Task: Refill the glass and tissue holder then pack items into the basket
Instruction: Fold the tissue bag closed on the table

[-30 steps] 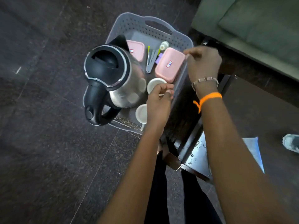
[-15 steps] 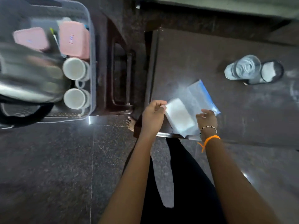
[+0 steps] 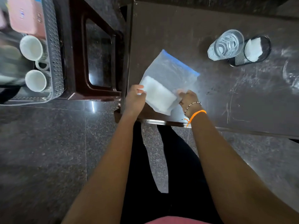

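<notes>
A clear zip bag (image 3: 169,73) with a blue seal strip lies near the front left corner of the dark table (image 3: 210,97); a white stack of tissues (image 3: 159,95) shows inside it. My left hand (image 3: 135,99) pinches the bag's near left corner. My right hand (image 3: 188,98) grips its near right edge. A glass (image 3: 225,44) with water stands at the back right, touching a black mesh tissue holder (image 3: 252,51) with white tissue in it. The grey basket (image 3: 54,50) at the far left holds two white cups (image 3: 32,48), a pink box (image 3: 26,15) and a blurred kettle (image 3: 8,62).
A dark brown stool (image 3: 97,62) stands between the basket and the table. The floor is dark polished stone. My legs in black are below the table's front edge. The table's surface is scratched and has smears at the right.
My view swung from the basket to the table. Both hands left the basket and took hold of the zip bag; it now lies a little further onto the table.
</notes>
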